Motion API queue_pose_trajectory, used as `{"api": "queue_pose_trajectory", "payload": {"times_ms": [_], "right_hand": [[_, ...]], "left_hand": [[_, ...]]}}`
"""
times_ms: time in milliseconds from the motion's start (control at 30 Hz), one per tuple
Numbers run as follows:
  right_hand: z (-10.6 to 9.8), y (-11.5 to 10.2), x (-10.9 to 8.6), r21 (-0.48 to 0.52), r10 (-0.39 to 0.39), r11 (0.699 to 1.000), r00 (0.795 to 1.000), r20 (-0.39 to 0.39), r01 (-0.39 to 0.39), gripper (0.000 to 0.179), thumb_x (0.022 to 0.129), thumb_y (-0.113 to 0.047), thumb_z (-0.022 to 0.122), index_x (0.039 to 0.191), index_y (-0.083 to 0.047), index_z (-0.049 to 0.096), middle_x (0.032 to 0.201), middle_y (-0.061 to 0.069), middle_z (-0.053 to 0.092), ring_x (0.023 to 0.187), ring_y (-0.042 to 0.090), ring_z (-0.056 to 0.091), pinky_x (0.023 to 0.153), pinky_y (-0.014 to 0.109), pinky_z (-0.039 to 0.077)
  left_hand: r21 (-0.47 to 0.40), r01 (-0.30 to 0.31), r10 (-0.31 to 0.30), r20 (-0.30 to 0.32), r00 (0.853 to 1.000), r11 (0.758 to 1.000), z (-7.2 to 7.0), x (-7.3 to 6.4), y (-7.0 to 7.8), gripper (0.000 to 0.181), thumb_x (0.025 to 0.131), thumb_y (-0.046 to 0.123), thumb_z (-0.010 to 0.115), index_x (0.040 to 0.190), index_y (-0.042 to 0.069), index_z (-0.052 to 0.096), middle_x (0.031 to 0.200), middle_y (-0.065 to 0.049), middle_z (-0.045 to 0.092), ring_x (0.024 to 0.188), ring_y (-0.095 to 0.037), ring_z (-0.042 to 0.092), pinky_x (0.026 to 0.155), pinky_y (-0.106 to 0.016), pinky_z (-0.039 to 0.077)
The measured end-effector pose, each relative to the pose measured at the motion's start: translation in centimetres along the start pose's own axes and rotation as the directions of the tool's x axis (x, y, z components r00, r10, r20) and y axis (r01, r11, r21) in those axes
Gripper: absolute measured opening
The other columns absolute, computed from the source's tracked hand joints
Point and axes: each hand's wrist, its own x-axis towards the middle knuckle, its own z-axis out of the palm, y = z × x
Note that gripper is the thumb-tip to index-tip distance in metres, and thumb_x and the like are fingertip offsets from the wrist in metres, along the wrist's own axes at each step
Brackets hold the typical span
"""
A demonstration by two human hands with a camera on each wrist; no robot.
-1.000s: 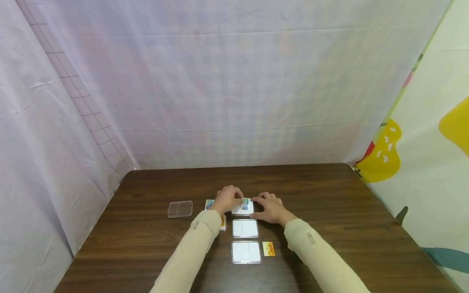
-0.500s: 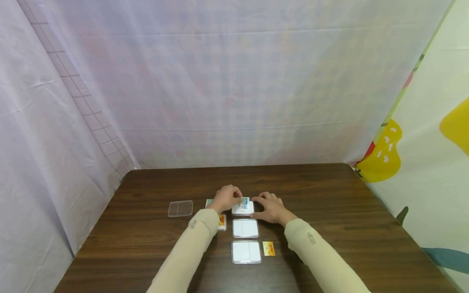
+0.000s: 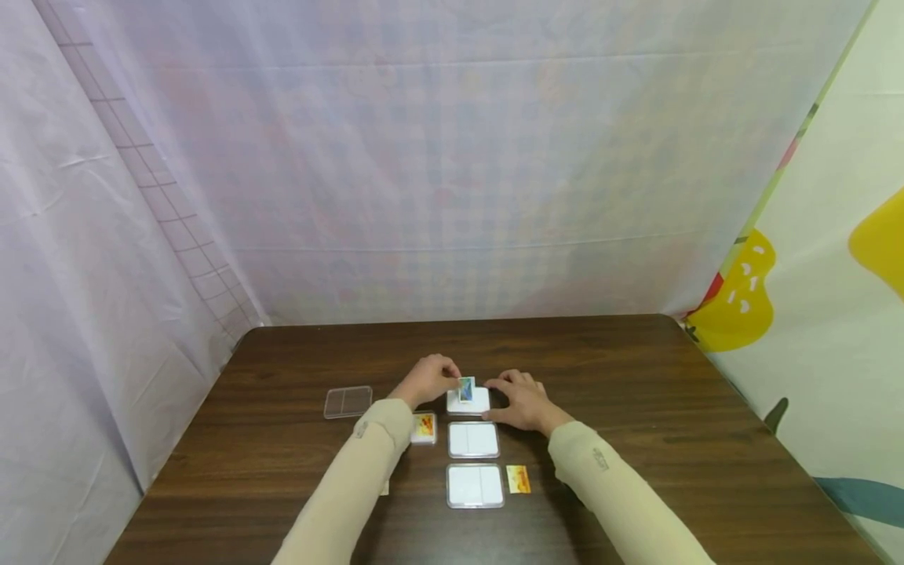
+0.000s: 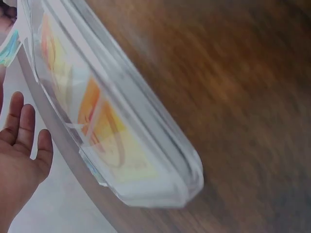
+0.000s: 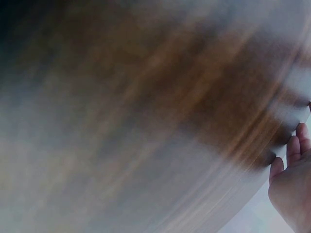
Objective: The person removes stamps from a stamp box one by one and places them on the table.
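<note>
My left hand (image 3: pixel 429 379) pinches a small blue-green stamp (image 3: pixel 466 389) with a white border, tilted up over a clear plastic case (image 3: pixel 478 406) with a white insert. The thumb and forefinger of my right hand (image 3: pixel 524 404) hold that case at its right-hand corners. In the left wrist view, the same stamp (image 4: pixel 8 48) shows at the upper left edge. Close by my left wrist lies another clear case (image 4: pixel 116 131) with orange and yellow stamps inside; its left part is hidden by the sleeve in the head view.
Nearer the body lie two more clear cases, the middle one (image 3: pixel 473 439) and the front one (image 3: pixel 475 486), both with white inserts. Right of the front case is an orange stamp (image 3: pixel 518 479). A transparent lid (image 3: pixel 348 402) rests at the left. A pale corner (image 3: pixel 384 488) peeks out beside the left sleeve.
My left hand has drawn a little to the left and away from me, lifting and tilting the stamp. More of the orange-stamped case shows. The right hand stays put.
</note>
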Motion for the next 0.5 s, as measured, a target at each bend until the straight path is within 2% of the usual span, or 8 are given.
{"api": "queue_pose_trajectory", "payload": {"times_ms": [500], "right_hand": [[-0.3,-0.2,-0.3,0.013,0.000,1.000,1.000,0.017,0.000,0.068,0.086,-0.054,0.070,0.140,-0.016,0.055,0.139,0.017,0.045,0.128,0.039,0.039,0.105,0.059,0.028]], "left_hand": [[-0.071,0.046,-0.048,-0.026,0.998,0.996,-2.2,-0.8,-1.2,0.009,0.090,0.016,0.071,0.090,0.007,0.071,0.091,-0.002,0.065,0.082,-0.016,0.055,0.077,-0.034,0.047]]}}
